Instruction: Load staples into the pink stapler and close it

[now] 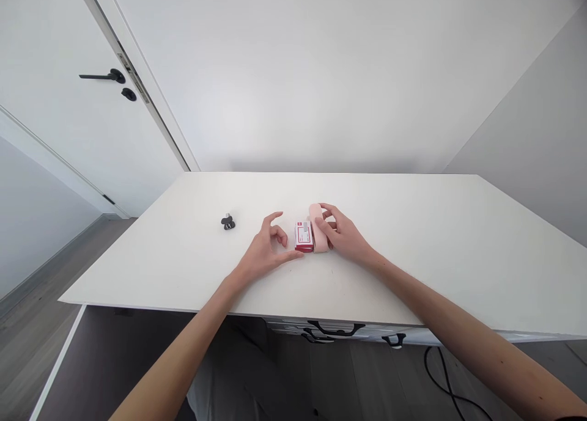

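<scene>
On the white tabletop lies a small white and red box with print on its upper face. Against its right side is a pale pink oblong object with rounded ends; its kind is unclear. My right hand has its thumb on top of the pink object and its fingers around the far and right sides. To the left of the box, my left hand is open, its thumb and index finger spread apart. The left thumb tip reaches the box's near edge; whether it touches cannot be made out.
A small dark lobed item sits on the white table, left of my hands. Drawers with black handles are below the front edge. A black cable lies on the floor at right. A white door stands at left.
</scene>
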The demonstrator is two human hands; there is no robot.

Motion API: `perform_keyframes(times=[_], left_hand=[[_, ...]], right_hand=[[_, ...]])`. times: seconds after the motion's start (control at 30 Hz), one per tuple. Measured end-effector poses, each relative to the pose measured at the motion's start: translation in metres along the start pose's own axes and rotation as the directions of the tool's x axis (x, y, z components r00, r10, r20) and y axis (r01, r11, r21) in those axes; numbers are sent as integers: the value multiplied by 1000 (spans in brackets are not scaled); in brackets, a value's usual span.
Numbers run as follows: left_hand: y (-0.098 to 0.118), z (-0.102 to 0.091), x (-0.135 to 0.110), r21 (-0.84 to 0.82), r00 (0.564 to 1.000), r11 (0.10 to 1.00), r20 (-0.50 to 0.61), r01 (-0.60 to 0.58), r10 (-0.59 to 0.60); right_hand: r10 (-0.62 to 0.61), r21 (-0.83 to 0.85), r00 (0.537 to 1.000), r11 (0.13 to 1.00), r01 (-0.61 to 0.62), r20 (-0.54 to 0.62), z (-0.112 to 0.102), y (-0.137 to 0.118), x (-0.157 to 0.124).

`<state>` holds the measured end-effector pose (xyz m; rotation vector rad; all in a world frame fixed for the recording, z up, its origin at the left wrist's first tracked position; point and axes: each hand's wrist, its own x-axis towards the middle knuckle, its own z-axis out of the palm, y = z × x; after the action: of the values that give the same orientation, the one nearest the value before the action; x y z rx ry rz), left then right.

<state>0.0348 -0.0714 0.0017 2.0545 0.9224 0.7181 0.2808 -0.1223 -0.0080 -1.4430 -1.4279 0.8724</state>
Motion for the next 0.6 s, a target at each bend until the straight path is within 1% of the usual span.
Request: perform_keyframes(times=[0.07, 0.23, 0.6], left_hand=[[4, 0, 0, -33, 999, 999, 40, 20, -18], [11, 3, 2, -50, 997, 998, 69, 32, -28], [8, 7, 4, -29, 996, 1000, 93, 10, -7]], right_hand=[[3, -6, 1000, 1000, -3, 1, 0, 0, 0], [-1, -3, 1000, 1000, 1, 11, 1, 1, 0], [21, 3, 1000, 1000, -21, 13, 0, 2, 0]])
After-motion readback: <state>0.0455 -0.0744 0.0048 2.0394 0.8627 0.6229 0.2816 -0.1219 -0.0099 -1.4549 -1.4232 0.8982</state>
